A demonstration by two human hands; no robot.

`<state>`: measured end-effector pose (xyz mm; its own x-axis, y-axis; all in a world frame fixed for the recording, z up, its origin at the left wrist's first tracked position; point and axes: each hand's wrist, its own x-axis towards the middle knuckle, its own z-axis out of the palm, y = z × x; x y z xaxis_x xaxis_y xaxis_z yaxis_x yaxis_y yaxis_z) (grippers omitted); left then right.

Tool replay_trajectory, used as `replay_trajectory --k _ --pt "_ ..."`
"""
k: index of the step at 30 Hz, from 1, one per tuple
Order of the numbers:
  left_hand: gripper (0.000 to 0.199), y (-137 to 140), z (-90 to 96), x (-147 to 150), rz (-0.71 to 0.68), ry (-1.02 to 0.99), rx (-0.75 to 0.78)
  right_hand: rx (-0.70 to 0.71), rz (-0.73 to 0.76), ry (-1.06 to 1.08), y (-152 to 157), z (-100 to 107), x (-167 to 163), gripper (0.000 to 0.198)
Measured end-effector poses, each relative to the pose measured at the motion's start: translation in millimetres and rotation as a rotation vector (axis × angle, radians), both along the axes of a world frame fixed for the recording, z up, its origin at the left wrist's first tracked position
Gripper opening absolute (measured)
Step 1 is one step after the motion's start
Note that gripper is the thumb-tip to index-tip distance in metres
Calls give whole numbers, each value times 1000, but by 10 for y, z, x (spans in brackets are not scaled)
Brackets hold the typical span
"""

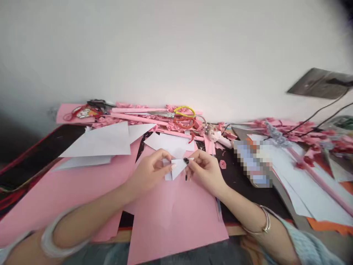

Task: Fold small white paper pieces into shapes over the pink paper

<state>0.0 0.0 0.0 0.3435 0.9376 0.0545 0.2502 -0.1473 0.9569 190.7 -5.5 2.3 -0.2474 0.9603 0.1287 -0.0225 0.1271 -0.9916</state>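
A small piece of folded white paper (178,168) is held up between my two hands, above a pink sheet of paper (176,221). My left hand (154,165) pinches its left side between thumb and fingers. On the right side, my right hand (205,167) grips a corner, with the dark-nailed thumb on the front face. One flap comes to a point toward the right. Just behind the hands lies a larger white sheet (168,144), partly hidden by them.
White sheets (102,141) rest on pink paper at the left. Scissors (165,114) with yellow and red handles lie among pink rolled sticks and scraps at the back. A phone-like object (252,163), blurred out, and more white paper (298,191) are at the right. Cables hang from a wall socket (311,82).
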Motion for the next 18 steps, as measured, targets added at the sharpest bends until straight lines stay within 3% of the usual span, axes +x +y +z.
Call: replay_trajectory --k 11,18 --pt "17 -11 27 -29 -88 87 67 -88 156 31 10 4 13 18" --pt "18 8 42 -38 -164 60 89 -21 202 -67 37 -16 59 17"
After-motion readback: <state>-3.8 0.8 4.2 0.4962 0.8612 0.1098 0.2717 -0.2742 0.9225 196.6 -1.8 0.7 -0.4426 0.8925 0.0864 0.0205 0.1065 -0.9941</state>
